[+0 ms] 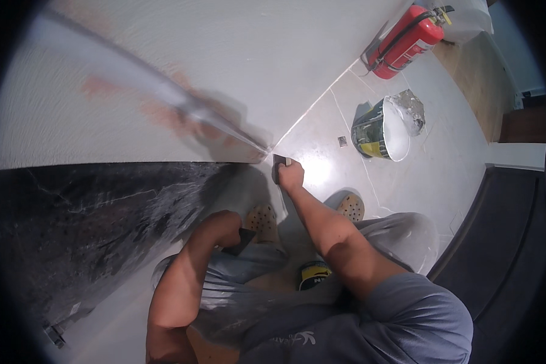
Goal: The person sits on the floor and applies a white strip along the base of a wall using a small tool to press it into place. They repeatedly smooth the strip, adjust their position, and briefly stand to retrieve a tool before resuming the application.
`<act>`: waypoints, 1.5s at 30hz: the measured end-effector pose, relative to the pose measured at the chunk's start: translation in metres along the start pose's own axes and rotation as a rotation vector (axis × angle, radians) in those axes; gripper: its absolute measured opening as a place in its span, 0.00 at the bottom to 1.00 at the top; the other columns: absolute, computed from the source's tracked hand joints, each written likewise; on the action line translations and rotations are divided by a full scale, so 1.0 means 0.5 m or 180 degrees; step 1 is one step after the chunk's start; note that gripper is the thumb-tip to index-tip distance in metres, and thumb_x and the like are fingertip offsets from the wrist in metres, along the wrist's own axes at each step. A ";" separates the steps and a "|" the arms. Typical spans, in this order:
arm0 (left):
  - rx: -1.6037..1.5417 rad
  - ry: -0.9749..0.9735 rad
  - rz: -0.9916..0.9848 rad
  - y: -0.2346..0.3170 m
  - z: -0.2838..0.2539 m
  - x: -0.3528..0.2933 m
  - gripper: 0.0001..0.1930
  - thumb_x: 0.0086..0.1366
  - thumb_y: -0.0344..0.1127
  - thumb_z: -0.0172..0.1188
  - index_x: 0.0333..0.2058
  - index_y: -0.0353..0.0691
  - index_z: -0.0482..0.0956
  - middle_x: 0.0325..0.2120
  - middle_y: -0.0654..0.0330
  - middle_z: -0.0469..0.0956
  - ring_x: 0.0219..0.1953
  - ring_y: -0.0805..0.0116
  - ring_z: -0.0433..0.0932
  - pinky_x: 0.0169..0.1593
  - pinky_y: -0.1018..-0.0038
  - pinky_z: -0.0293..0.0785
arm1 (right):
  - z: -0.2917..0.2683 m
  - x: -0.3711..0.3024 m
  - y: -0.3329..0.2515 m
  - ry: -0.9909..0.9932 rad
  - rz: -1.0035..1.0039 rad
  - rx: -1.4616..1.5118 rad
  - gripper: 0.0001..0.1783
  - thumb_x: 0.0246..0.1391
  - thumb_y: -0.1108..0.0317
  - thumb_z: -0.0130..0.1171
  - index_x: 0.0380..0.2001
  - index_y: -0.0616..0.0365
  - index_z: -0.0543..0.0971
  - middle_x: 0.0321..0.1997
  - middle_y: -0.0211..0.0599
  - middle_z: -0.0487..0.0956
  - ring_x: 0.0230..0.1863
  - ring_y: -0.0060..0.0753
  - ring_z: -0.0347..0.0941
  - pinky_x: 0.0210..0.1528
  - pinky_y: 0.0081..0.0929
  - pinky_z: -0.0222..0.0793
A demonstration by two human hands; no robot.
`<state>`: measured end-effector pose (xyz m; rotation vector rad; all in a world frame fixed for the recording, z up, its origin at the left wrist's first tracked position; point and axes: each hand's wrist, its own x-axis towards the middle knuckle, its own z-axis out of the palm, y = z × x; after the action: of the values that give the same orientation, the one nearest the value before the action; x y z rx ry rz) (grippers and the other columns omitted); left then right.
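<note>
We see the right hand [290, 176] clamped on a dark sanding block [279, 161], pressed low at the wall [224, 54] corner nr the floor [443, 158]. Left hand [233, 233] rests closed on the knee, prob. gripping a dark tool [244, 239]; can't tell for sure.

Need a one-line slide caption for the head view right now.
Crouching person's right hand presses a small dark block low on a white wall; open paint bucket and red fire extinguisher nearby.

I've got the right arm stretched well forward and down, elbow nearly straight, right hand [290, 174] closed in a fist-like grip far out front. The left arm is bent sharply, forearm rising from the lower edge, left hand [224, 227] tucked in close against the knee, fingers hidden.
</note>
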<state>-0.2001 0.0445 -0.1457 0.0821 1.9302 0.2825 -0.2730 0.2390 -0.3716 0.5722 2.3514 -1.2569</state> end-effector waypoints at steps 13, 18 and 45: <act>-0.0012 -0.0188 -0.0153 0.021 -0.020 -0.023 0.17 0.52 0.26 0.61 0.41 0.37 0.90 0.40 0.42 0.87 0.46 0.44 0.86 0.52 0.57 0.80 | 0.125 -0.040 0.037 0.0108 0.0575 0.0480 0.17 0.52 0.62 0.67 0.45 0.56 0.86 0.45 0.51 0.88 0.50 0.53 0.85 0.56 0.45 0.78; -0.0084 -0.0120 -0.0128 0.022 -0.019 -0.032 0.17 0.52 0.26 0.61 0.41 0.37 0.90 0.40 0.43 0.87 0.46 0.45 0.86 0.52 0.57 0.80 | 0.159 -0.014 0.039 -0.0173 0.0590 0.0394 0.20 0.55 0.61 0.65 0.48 0.59 0.85 0.50 0.53 0.87 0.55 0.57 0.82 0.60 0.47 0.76; -0.0032 -0.0100 -0.0097 0.020 -0.021 -0.032 0.16 0.51 0.26 0.63 0.40 0.36 0.90 0.39 0.42 0.87 0.45 0.45 0.87 0.52 0.56 0.81 | 0.160 0.017 0.036 -0.0202 0.0928 0.1186 0.15 0.57 0.62 0.64 0.44 0.59 0.87 0.42 0.52 0.88 0.48 0.55 0.85 0.55 0.45 0.78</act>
<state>-0.2046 0.0495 -0.1253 0.0503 1.8970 0.2692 -0.2573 0.1821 -0.4289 0.9382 1.9036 -1.5509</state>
